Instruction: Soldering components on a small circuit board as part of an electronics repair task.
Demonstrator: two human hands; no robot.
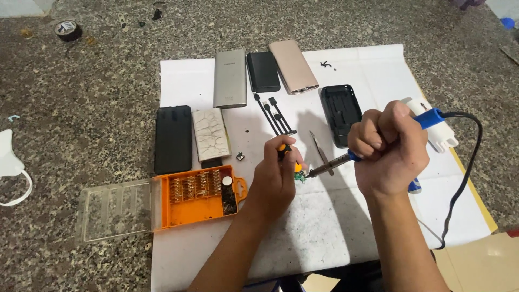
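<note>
Small green circuit board [299, 178] sits just right of left hand [275, 176], which grips a yellow-handled screwdriver [285, 153]. Right hand [386, 148], fisted on soldering iron [346, 159]; iron's long axis slants down-left, tip at board.

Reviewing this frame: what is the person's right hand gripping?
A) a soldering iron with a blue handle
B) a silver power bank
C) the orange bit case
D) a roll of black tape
A: the right hand is closed in a fist around the soldering iron, whose blue handle end and black cord stick out behind the hand, while its metal tip points at the small green circuit board by the left hand.
</note>
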